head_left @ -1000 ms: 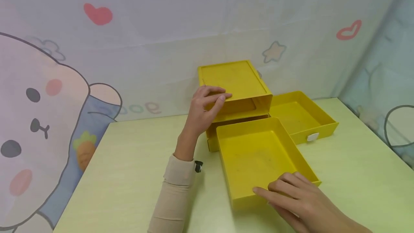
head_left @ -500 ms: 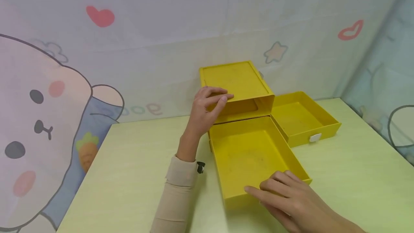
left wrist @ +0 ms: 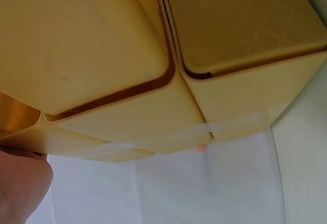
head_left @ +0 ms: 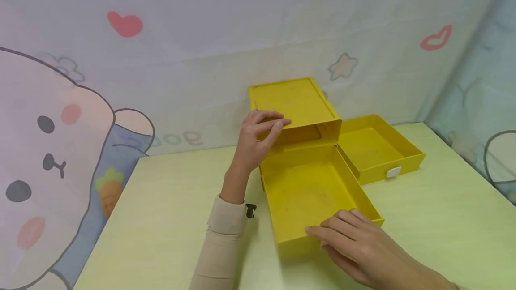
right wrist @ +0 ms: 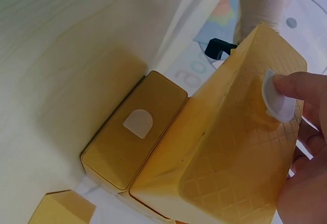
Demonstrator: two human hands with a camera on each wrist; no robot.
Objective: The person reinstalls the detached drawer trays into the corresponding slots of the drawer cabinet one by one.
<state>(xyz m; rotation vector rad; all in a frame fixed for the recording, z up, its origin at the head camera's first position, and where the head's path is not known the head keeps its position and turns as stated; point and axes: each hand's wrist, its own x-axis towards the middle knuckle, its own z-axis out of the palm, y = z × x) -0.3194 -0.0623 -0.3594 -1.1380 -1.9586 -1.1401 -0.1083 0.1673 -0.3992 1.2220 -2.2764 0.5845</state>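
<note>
My left hand rests on the front left edge of a yellow drawer cabinet, fingers lying over its top panel. The cabinet's upper slot is open at the front. Below it, a yellow drawer sticks out towards me, its back end at the slot under the upper one. My right hand holds this drawer by its front, with the thumb on the white handle in the right wrist view. Under it, a lower drawer with its own white handle sits closed.
A second loose yellow drawer lies on the pale table, right of the cabinet, its white handle facing front. Right behind the cabinet hangs a printed curtain.
The held drawer has moved left and back, its rear end now meeting the cabinet's slot. My right hand has moved with it. My left hand has stayed on the cabinet.
</note>
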